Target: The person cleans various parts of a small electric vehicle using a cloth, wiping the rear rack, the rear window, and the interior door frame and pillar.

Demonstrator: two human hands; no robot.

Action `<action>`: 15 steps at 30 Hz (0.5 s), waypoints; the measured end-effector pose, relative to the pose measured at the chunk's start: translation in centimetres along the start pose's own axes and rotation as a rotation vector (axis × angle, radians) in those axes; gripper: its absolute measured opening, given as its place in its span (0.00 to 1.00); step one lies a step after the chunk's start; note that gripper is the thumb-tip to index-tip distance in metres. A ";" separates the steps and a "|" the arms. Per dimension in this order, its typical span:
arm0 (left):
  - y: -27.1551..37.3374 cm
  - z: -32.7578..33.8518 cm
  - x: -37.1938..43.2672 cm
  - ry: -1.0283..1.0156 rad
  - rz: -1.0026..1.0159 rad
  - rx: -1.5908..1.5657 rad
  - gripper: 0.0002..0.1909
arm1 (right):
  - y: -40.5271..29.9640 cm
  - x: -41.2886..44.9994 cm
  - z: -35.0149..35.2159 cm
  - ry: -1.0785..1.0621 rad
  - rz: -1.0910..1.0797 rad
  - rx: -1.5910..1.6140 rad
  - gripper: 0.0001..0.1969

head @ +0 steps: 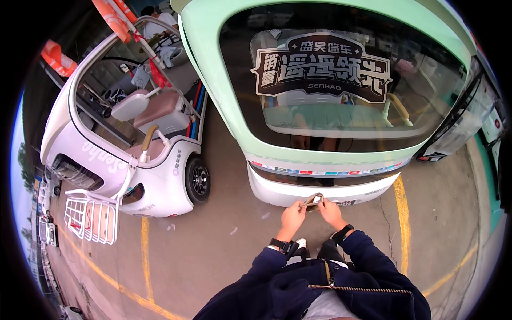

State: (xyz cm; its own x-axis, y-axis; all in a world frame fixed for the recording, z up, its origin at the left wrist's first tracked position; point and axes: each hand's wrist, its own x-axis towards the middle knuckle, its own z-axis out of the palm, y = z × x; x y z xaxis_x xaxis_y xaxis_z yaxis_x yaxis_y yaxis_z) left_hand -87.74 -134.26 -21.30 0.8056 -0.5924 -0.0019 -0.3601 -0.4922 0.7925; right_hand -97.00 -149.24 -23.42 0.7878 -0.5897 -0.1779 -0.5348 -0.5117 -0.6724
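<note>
My left hand point(293, 218) and my right hand point(331, 212) are raised in front of my body. Between them they grip a bunched brown cloth point(310, 202), one end pinched in each hand. The cloth bends into a small loop with a pale patch showing inside; its full shape is hidden by my fingers. Just beyond it, as seen from above, is the white lower rear body point(276, 191) of a green enclosed electric vehicle point(236, 120). I cannot tell whether the cloth touches that body. The dark rear window point(344, 120) carries a large sticker with writing.
To the left stands a pale pink open-sided electric tricycle point(164, 186) with a white wire rack point(92, 218) jutting out. Another vehicle point(460, 128) with a clear plastic cover is at right. Yellow lines point(402, 220) mark the concrete ground. A person point(160, 24) is in the background.
</note>
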 end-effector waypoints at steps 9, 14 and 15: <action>0.9 -2.5 -0.5 -0.104 -0.053 -0.016 0.12 | -1.5 -7.1 0.4 -0.107 0.184 0.523 0.18; 1.3 -3.1 0.1 -0.076 -0.013 -0.118 0.11 | -0.6 -6.9 -3.1 -0.065 0.241 0.464 0.15; 2.0 -3.3 0.1 -0.083 0.013 -0.139 0.11 | -0.2 -6.6 -3.4 -0.019 0.245 0.562 0.14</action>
State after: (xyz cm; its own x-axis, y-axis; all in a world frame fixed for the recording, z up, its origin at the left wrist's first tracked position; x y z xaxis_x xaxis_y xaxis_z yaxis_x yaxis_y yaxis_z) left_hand -86.86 -133.17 -17.74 0.7577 -0.6516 -0.0365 -0.2971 -0.3943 0.8696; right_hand -103.14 -147.33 -19.66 0.6709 -0.6342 -0.3844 -0.4620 0.0480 -0.8856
